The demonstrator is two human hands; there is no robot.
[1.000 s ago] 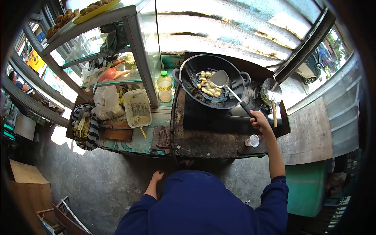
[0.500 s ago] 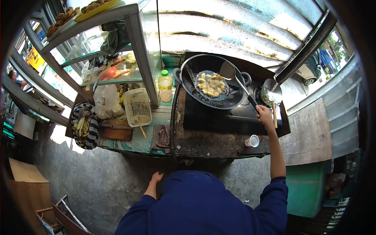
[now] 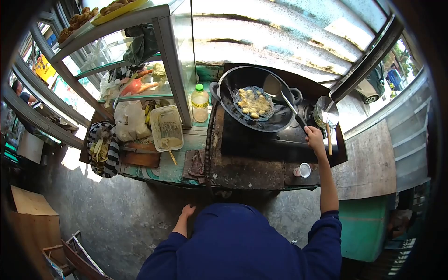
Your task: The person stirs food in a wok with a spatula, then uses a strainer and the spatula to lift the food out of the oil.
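My right hand (image 3: 314, 137) is wrapped round the black handle of a metal spatula (image 3: 290, 106). The spatula's broad blade rests against the inner right side of a large dark wok (image 3: 228, 84). In the wok, small yellowish pieces of food (image 3: 253, 103) sit together in bubbling oil, just left of the blade. My left hand (image 3: 187, 211) hangs low beside my body, in front of the counter edge. It holds nothing that I can see, and its fingers are loosely apart.
Right of the wok sits a strainer (image 3: 325, 112) with a wooden handle. A small cup (image 3: 302, 170) stands near the counter's front edge. To the left are a bottle (image 3: 199, 103), a plastic tub (image 3: 167, 128), a knife on a cutting board (image 3: 140, 159) and a glass cabinet (image 3: 163, 60).
The spatula blade has shifted slightly away from the food toward the wok's right side. My right hand still grips the handle, and the left hand has barely moved.
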